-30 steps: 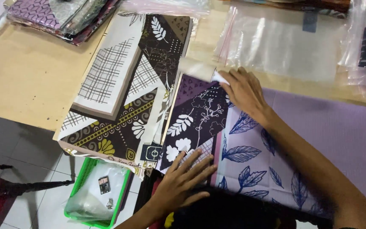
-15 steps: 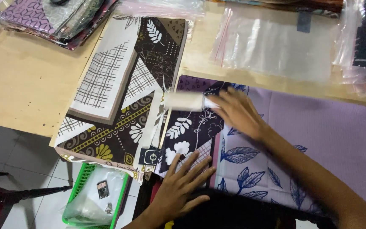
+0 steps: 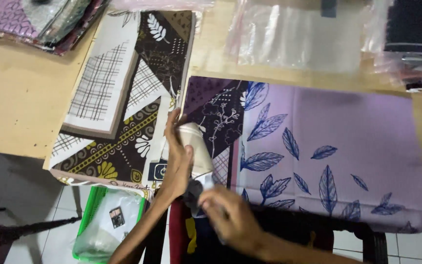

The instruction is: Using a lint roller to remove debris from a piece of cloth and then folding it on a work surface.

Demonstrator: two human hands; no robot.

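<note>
A lilac cloth with blue leaf print [image 3: 328,146] lies spread on the wooden table [image 3: 15,98] beside a folded brown-and-cream patterned cloth [image 3: 123,98], while the left hand [image 3: 178,161] curls round a white roll [image 3: 194,146] at the cloth's near-left corner and the blurred right hand [image 3: 230,217] pinches its lower end.

A white card [image 3: 195,149] — a small, slightly curled rectangle — stands tilted at the near left corner of the lilac cloth [image 3: 328,151]. The cloth lies flat on the wooden table, folded into a wide rectangle; its left end carries a dark purple panel with white sprigs, the rest pale lilac scattered with blue leaves — its near edge hangs over the table's rim.
</note>
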